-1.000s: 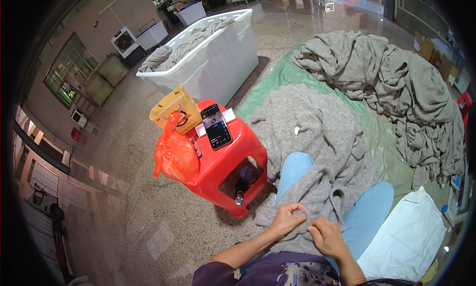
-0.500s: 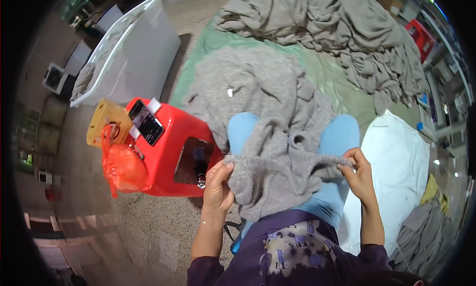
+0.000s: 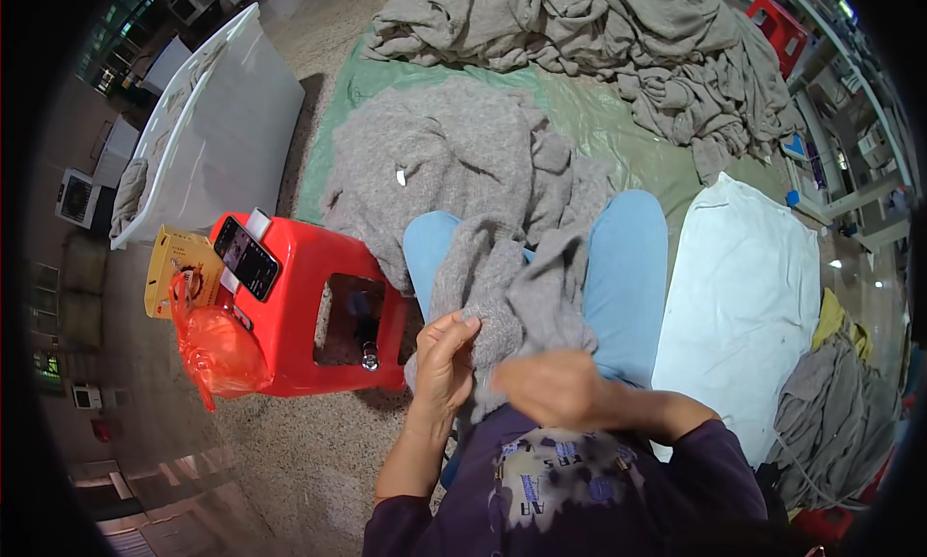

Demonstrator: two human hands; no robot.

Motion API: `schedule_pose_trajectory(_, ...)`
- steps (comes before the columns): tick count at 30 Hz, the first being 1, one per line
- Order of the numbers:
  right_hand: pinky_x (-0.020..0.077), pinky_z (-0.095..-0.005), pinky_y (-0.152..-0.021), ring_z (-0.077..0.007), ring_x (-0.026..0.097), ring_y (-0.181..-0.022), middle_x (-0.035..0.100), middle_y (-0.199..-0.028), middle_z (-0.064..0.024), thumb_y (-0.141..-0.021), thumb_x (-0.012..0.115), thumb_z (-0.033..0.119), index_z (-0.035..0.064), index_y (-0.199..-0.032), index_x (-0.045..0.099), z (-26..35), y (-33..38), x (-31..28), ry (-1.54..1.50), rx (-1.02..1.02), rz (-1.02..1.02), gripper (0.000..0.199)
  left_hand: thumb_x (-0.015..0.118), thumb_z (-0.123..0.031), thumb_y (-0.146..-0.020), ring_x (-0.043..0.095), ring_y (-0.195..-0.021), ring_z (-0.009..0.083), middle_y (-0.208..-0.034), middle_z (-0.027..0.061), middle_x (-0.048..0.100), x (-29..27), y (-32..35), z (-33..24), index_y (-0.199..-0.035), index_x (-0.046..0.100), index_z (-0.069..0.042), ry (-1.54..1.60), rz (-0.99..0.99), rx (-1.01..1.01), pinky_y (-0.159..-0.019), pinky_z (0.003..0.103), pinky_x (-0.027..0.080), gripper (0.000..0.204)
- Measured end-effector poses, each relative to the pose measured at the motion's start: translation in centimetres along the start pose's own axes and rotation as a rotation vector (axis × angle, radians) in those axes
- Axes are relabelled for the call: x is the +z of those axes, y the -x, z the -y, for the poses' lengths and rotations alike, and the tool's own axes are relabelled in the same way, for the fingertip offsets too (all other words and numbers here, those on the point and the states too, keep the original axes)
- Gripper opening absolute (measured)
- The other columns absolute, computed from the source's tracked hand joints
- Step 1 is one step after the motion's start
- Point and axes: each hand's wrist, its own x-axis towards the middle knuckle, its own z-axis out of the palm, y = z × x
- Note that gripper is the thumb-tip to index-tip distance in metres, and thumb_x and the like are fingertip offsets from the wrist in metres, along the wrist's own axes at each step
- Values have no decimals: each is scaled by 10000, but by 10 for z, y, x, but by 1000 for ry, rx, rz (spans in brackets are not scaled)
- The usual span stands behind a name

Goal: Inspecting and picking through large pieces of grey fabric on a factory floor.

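A soft grey knitted garment lies across my lap between my knees, in loose folds. My left hand pinches a bunched edge of it between thumb and fingers. Close by on the right, my right hand is over the lower part of the knit, near my left fingers. Motion smears its fingers, so whether it grips the cloth is hidden.
To my left, a red plastic stool bears a phone, an orange bag and a yellow box. Beyond stands a white bin. Grey knit heaps lie ahead on green sheeting; a white sack lies right.
My right hand has let go of the garment's right end and swung left toward my left hand. The stretched edge has gone slack and bunched. The whole view has shifted slightly.
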Motion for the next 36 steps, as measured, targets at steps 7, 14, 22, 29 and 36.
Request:
schedule_pose_trajectory(7,499,-311,-580,-220,631,-697,630,-916,-100,-683,669,3,3,-959,647,-31,-7,6,297,3,-372,277,604,8,-846,578,-744,55,-852,14,657,6,8,4,-916,659,20,-104,-34,76,-696,200,435,90)
schedule_pose_trajectory(14,482,-295,-543,-208,628,-672,635,-889,-93,-659,716,-12,20,-929,657,-38,-6,10,298,-57,-451,278,639,-29,-858,540,-681,33,-804,-12,636,12,8,2,-899,658,10,-155,-81,51,-618,173,399,60)
schedule_pose_trajectory(22,478,-298,-571,-217,615,-686,622,-849,-82,-667,710,-20,17,-922,654,-37,-5,16,350,52,-383,264,683,-40,-835,533,-669,20,-817,4,661,0,7,15,-912,654,-1,-328,-54,203,-604,167,389,92)
schedule_pose_trajectory(29,470,-314,-621,-227,604,-726,603,-801,-107,-727,649,20,12,-947,641,-49,-17,-6,-346,514,-98,220,620,66,-786,536,-708,16,-823,-14,633,-9,13,14,-950,651,-4,-572,-37,120,-600,174,420,181)
schedule_pose_trajectory(36,427,-374,-514,-288,540,-507,513,-576,-150,-753,629,117,2,-831,611,-47,-26,-23,-235,579,324,141,558,39,-820,521,-711,33,-775,-16,620,-17,10,-2,-920,656,12,-782,236,209,-622,203,435,143)
